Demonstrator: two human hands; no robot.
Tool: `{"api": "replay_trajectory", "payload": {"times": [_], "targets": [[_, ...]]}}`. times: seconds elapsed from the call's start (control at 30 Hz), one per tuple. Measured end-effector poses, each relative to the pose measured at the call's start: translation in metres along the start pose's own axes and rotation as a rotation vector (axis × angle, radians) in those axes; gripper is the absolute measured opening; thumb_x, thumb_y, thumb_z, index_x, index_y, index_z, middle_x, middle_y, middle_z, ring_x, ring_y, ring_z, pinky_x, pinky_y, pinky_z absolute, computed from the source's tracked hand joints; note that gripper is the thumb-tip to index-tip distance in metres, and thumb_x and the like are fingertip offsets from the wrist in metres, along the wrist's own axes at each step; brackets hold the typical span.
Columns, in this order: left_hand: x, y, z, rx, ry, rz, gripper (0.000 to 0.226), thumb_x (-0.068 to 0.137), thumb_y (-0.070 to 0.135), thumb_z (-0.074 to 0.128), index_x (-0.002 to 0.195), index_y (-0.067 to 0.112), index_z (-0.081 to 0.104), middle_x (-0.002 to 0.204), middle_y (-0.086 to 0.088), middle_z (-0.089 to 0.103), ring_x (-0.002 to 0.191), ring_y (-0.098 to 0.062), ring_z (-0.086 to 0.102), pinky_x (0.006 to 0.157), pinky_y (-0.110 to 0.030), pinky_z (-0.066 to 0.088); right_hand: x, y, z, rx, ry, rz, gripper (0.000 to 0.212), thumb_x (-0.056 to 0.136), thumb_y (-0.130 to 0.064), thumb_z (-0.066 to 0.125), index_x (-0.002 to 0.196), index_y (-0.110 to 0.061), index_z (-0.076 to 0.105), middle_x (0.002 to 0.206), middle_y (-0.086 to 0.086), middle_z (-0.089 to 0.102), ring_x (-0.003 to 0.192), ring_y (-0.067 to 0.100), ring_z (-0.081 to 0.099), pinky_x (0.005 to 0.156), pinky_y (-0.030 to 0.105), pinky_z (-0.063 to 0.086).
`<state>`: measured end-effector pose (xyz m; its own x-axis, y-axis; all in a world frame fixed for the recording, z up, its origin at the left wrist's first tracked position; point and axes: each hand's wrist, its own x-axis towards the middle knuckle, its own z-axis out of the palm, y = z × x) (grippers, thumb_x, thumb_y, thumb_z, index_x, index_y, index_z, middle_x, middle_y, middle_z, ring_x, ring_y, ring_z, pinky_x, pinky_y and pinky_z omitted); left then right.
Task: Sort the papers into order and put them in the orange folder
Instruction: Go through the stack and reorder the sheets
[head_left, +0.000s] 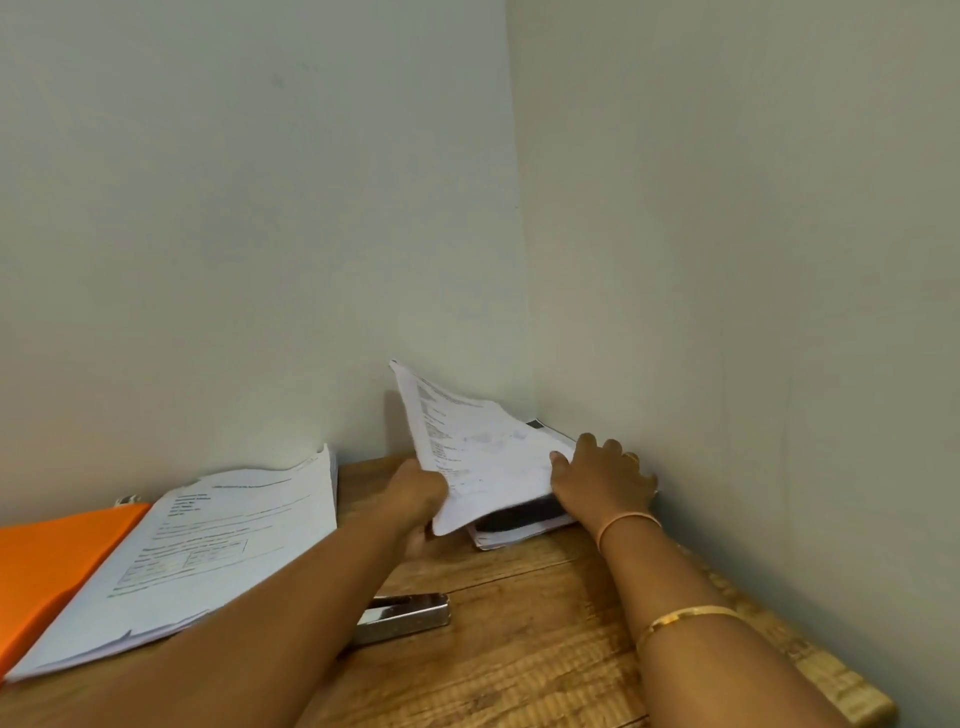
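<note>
Left hand (415, 499) grips the near edge of a lifted sheaf of papers (467, 447). Right hand (605, 483) lies flat with fingers spread on the sheaf's other side, above the corner pile (511, 530). Orange folder (47, 561) sits well left of the left hand, with a paper stack (218, 545) overlapping it.

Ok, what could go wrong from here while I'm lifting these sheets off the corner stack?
1. The lifted sheets bend sharply where your left hand grips them, so they might crease or slip out of order.
2. Your left forearm passes over the near corner of the left pile, which lies across the orange folder. A brush could scatter it.
</note>
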<state>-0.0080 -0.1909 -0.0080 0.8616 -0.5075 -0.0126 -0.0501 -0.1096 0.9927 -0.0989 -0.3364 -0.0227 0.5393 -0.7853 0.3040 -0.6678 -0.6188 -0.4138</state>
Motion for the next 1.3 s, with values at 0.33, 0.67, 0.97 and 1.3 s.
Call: {"api": "replay_trajectory", "payload": {"times": [0.33, 0.67, 0.97, 1.3], "targets": [[-0.011, 0.004, -0.110, 0.209, 0.287, 0.207, 0.037, 0.099, 0.009, 0.043, 0.136, 0.012, 0.040, 0.123, -0.007, 0.053, 0.097, -0.019, 0.048, 0.089, -0.038, 0.041, -0.003, -0.016, 0.014, 0.068, -0.035, -0.154, 0.053, 0.098, -0.051, 0.028, 0.140, -0.019, 0.035, 0.145, 0.010, 0.041, 0.131, 0.030, 0.042, 0.107, 0.045, 0.033], [-0.061, -0.017, -0.226, 0.231, 0.492, 0.287, 0.044, 0.098, 0.001, 0.035, 0.139, 0.015, 0.038, 0.130, -0.008, 0.049, 0.103, -0.023, 0.045, 0.085, -0.035, 0.037, -0.039, -0.046, 0.013, 0.152, -0.123, -0.416, 0.046, 0.095, -0.048, 0.044, 0.133, -0.022, 0.045, 0.134, 0.003, 0.051, 0.119, 0.020, 0.050, 0.099, 0.033, 0.042], [-0.068, -0.035, -0.255, 0.193, 0.475, 0.335, 0.042, 0.098, 0.002, 0.035, 0.137, 0.018, 0.040, 0.121, -0.001, 0.052, 0.102, -0.022, 0.049, 0.080, -0.032, 0.038, -0.109, -0.104, -0.006, 0.411, -0.656, -0.603, 0.039, 0.091, -0.045, 0.050, 0.120, -0.021, 0.059, 0.112, -0.010, 0.061, 0.106, 0.005, 0.055, 0.092, 0.019, 0.044], [-0.063, -0.038, -0.246, 0.185, 0.463, 0.345, 0.045, 0.098, 0.002, 0.033, 0.139, 0.020, 0.038, 0.119, 0.000, 0.051, 0.099, -0.019, 0.045, 0.073, -0.028, 0.036, -0.102, -0.099, -0.008, -0.001, -0.673, -0.568, 0.041, 0.091, -0.026, 0.061, 0.129, -0.022, 0.047, 0.121, -0.006, 0.049, 0.102, 0.007, 0.048, 0.089, 0.020, 0.040]]}}
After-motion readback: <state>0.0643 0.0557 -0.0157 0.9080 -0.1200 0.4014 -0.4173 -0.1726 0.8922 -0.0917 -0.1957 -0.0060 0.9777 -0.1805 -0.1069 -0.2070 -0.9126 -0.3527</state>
